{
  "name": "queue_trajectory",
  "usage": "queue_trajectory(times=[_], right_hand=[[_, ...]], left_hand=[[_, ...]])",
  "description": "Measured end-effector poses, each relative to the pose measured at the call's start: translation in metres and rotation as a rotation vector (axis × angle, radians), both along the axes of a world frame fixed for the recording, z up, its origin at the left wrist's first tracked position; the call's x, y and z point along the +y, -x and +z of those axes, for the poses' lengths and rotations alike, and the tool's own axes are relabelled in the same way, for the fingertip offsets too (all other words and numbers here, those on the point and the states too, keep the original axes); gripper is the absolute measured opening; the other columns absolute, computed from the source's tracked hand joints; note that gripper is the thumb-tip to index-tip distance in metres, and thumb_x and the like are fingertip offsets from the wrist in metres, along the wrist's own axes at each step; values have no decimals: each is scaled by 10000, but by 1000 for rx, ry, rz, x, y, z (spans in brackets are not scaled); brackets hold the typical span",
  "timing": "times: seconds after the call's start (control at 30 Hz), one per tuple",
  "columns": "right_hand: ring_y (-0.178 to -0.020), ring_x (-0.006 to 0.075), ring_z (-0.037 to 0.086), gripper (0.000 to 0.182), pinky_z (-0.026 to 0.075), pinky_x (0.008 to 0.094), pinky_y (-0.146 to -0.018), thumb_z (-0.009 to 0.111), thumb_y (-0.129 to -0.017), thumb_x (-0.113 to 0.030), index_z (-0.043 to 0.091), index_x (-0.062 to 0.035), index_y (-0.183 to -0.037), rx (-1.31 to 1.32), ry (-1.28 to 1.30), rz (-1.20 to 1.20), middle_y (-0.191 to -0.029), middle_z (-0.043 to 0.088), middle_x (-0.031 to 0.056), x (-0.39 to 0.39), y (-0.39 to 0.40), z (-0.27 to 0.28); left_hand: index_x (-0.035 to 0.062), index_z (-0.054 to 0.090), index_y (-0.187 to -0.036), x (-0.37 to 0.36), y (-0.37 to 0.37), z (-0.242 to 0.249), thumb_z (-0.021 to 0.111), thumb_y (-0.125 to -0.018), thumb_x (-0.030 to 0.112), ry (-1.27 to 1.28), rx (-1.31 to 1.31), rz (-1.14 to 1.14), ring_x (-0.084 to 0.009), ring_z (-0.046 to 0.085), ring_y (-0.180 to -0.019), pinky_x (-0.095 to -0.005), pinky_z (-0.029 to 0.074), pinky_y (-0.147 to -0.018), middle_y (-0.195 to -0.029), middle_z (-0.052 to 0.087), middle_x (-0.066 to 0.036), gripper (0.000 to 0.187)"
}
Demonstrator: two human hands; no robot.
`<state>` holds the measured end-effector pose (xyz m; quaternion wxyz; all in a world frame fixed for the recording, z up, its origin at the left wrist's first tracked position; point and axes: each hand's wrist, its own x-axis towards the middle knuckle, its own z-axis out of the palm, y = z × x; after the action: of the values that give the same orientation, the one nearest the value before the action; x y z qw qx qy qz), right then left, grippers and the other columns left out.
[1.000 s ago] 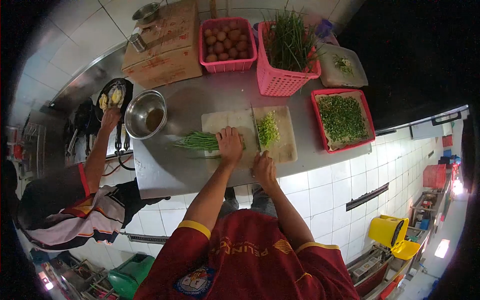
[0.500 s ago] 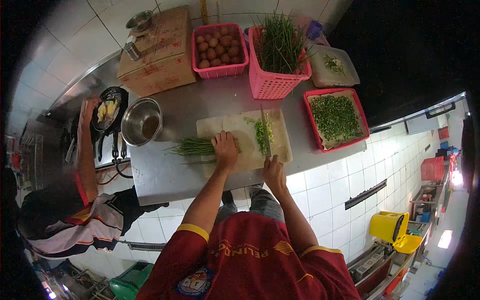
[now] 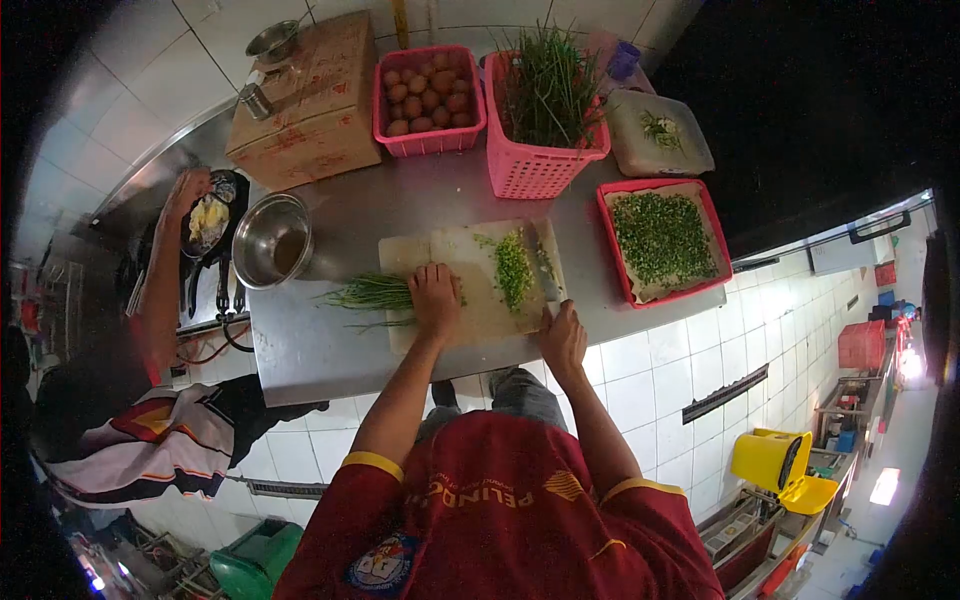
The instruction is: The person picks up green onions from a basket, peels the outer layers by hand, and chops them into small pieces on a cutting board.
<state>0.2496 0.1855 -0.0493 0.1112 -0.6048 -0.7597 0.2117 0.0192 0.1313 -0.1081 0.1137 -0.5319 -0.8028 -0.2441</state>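
My left hand (image 3: 435,303) presses down on a bunch of spring onions (image 3: 370,292) at the left part of the white cutting board (image 3: 470,305). The long green leaves stick out past the board's left edge. In my right hand (image 3: 565,338) is the handle of a kitchen knife (image 3: 543,262), its blade pointing away from me near the board's right side. Chopped spring onion (image 3: 513,270) lies in a pile just left of the blade. A few more bits sit to the right of the blade.
Behind the board stand a pink basket of eggs (image 3: 427,147), a taller pink basket of spring onions (image 3: 530,175) and a cardboard box (image 3: 300,110). A red tray of chopped greens (image 3: 668,235) is at right, a metal bowl (image 3: 272,240) at left. Another person's arm (image 3: 165,270) reaches toward a pan (image 3: 208,222).
The knife has shifted right, away from the chopped pile, and its blade now leans over more. My left hand still rests on the bunch. The whole view has moved slightly.
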Motion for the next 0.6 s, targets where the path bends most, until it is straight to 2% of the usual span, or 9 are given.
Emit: queue_trajectory(times=[0.07,0.17,0.27,0.3,0.4,0.43,0.5,0.6], right_hand=[[-936,487,593,388,487,544,-764,536,-929,-310,460,32,-1095,10,65,17,-1045,552,314,6,-1,-7],[-991,466,562,392,482,545,-788,540,-928,-306,464,39,-1096,112,8,78,-1103,495,297,7,-10,-30],[-997,439,540,389,483,531,-763,568,-912,-262,467,52,-1119,77,-35,169,-1108,471,278,9,-14,-9],[-984,424,536,371,470,514,-777,594,-889,-224,502,52,-1119,65,-135,217,-1083,507,260,14,-14,-13],[-936,402,550,274,461,478,-811,646,-846,-165,562,31,-1018,271,-220,469,-1000,566,229,26,13,8],[-979,393,552,264,447,463,-868,682,-805,-136,599,26,-996,357,-94,525,-954,594,201,28,30,13],[-1082,373,518,374,420,453,-943,701,-782,-149,578,15,-1095,298,-226,810,-1087,568,193,29,59,0],[-1170,352,464,493,394,447,-995,714,-771,-176,537,3,-1195,189,-309,1008,-1238,496,175,34,93,-19]], left_hand=[[33,543,-961,0,-1,-1,557,-899,172,30,43,20,-313,473,-953,-475,356,-889,-934,490,-147,152],[32,543,-971,1,-1,7,561,-892,177,81,22,14,-323,476,-970,-478,358,-893,-946,495,-150,166],[26,545,-982,1,0,7,557,-896,182,119,-11,5,-324,477,-983,-480,358,-897,-958,499,-152,179],[23,546,-986,0,0,6,555,-899,184,130,-17,12,-323,477,-987,-480,358,-899,-961,500,-153,183],[23,541,-987,1,0,6,559,-897,184,169,0,40,-316,480,-986,-483,351,-914,-961,499,-143,185],[25,538,-985,0,-1,9,559,-897,183,181,-13,51,-314,480,-987,-480,348,-919,-958,497,-140,182],[29,533,-981,1,-5,14,559,-898,181,193,-47,58,-309,481,-990,-474,343,-928,-952,493,-132,175],[33,502,-1026,2,-3,8,551,-880,145,156,-24,32,-336,459,-995,-482,336,-923,-999,477,-157,191]])
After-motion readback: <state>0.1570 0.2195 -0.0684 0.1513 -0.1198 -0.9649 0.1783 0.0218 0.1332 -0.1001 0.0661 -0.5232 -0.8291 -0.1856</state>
